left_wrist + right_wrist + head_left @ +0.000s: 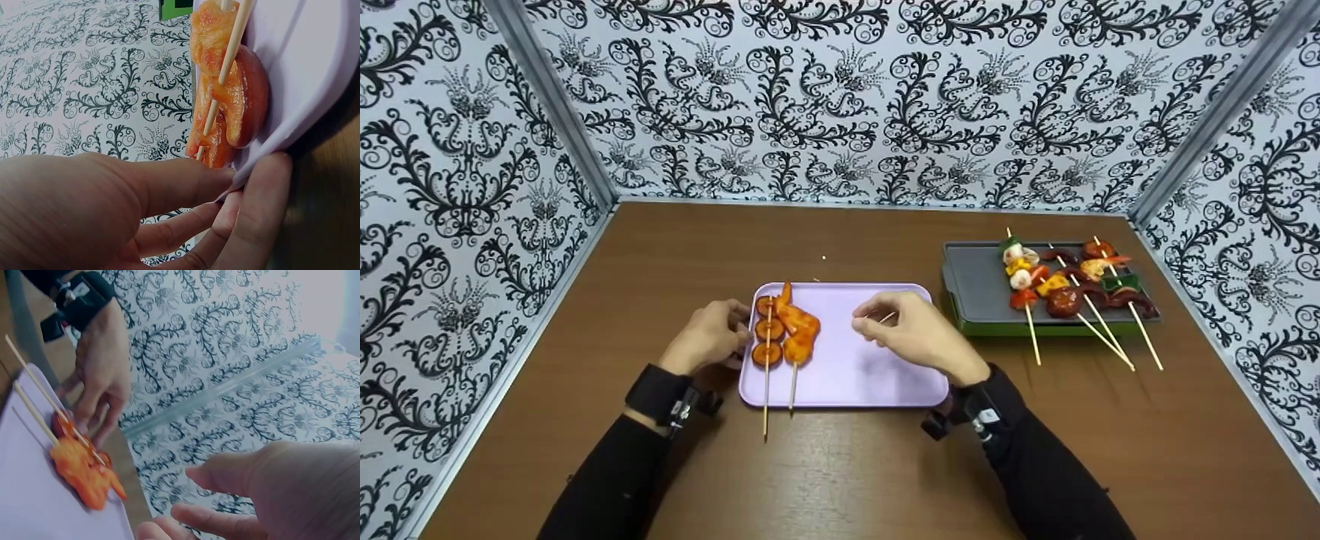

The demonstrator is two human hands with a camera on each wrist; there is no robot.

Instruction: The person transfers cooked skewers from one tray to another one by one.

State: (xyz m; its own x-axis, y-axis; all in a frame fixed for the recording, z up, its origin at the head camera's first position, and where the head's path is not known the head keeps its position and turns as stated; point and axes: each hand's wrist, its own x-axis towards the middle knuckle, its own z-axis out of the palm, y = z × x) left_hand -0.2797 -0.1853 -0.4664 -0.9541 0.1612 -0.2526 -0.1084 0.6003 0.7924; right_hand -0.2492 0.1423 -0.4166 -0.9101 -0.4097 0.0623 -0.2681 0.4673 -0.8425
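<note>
A lilac tray (847, 390) lies on the table, its left rim pinched between the thumb and fingers of my left hand (185, 208). On the tray's left side is a skewer of three round brown-edged slices (767, 328), and beside it a skewered orange chicken wing (800, 330). Both sticks point toward me, past or near the front rim. My right hand (911, 330) hovers over the right half of the tray. In the right wrist view its thumb and fingers stand apart, with nothing seen between them.
To the right stands a grey-topped green grill (975, 277) with several loaded skewers, among them a vegetable skewer (1020, 279); their sticks jut over its front edge. Patterned walls (840, 97) close off the back and sides of the brown table (825, 480).
</note>
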